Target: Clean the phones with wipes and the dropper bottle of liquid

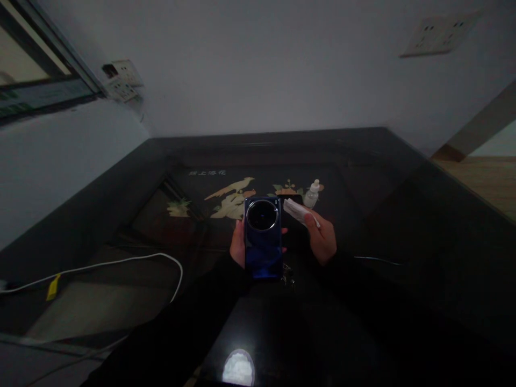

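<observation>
A blue smartphone point(264, 250) with a large round camera ring faces me, held upright. My left hand point(238, 244) is wrapped round it from behind; its fingertips show past the phone's right edge. Just to the right, my right hand point(323, 239) pinches a folded white tissue or cloth point(296, 209), which is apart from the phone. Beyond that hand stands a small clear dropper bottle point(312, 194) with a pale cap. A dark flat object point(292, 198) lies behind the tissue, mostly hidden, so its kind is unclear. Small shiny metal items point(287, 277) lie by the phone's lower right edge.
The glossy dark table point(355, 188) bears a printed bird and flowers point(231, 196). A white cable point(137, 259) with a yellow tag point(53, 287) runs over its left side. The wall behind carries sockets point(439, 35). A bright round light reflection shows at the bottom.
</observation>
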{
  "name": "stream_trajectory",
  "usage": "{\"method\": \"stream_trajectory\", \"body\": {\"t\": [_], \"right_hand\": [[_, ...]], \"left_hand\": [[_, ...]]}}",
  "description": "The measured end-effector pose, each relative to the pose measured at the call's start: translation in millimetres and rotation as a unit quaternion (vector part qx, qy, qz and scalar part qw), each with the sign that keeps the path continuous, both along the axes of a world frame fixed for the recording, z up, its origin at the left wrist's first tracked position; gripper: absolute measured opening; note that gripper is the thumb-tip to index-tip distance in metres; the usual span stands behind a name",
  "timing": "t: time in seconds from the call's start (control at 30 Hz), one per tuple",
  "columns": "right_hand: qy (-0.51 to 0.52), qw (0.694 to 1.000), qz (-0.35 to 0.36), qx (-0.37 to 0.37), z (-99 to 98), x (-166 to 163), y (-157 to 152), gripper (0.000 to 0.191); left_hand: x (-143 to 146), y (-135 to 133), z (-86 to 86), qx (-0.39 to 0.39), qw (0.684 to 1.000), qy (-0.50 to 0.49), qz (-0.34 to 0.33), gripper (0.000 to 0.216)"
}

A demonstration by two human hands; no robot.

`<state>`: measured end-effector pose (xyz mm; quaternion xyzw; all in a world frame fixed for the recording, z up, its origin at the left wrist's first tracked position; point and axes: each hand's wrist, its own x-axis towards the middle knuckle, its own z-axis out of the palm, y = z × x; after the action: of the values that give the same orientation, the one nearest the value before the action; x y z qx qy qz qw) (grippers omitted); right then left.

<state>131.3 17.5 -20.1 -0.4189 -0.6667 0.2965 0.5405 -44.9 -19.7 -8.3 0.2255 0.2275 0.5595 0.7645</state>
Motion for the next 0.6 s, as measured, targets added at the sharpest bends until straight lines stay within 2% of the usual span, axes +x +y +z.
{"method": "stream_trajectory", "body": {"t": [0.1,0.3,0.47,0.6], "right_hand": [[0.004,1.000,0.005,-0.006,1.4,-0.9,-0.5,0.038],[0.016,1.000,-0.014,-0.014,0.9,-1.7,0.9,0.039],[0.029,0.999,-0.013,-0.028,-1.7,-1.1,2.2,0.038],[0.023,0.999,-0.022,-0.033,-1.5,-2.8,2.4,0.039]], "left_hand": [[-1.0,2.4,0.4,-0.020,1.000,-0.004,-0.003,0.056],[-2.9,7.5,8.0,-0.119,0.993,-0.014,-0.022,0.058],[-6.5,5.1,3.5,-0.089,0.991,-0.049,-0.085,0.061],[-9.2,0.7,-2.5,-0.078,0.989,-0.003,-0.124,0.063]]}}
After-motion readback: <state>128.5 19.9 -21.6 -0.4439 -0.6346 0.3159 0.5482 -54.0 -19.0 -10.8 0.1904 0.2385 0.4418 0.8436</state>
